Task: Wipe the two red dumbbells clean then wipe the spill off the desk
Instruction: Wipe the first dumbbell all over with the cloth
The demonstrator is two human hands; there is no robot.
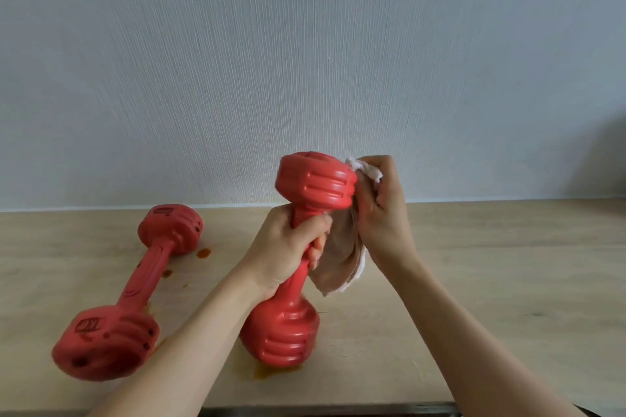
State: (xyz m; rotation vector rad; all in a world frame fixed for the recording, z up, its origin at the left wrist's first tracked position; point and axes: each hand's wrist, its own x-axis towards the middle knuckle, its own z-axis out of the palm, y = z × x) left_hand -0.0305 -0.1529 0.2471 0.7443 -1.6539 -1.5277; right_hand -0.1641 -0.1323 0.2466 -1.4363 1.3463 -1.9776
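With the left hand (288, 247) clenched on the upright dumbbell's (298, 264) handle and the right hand (381, 206) gripping the cloth (342, 264), rotate the top head fully against the cloth.

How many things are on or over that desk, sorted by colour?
Red: 2, the red plastic dumbbell held upright and the red plastic dumbbell lying on the desk
Beige and white: 1, the crumpled cloth
Orange-brown: several small spill spots, too scattered to count exactly
Total: 3 objects, plus the spill
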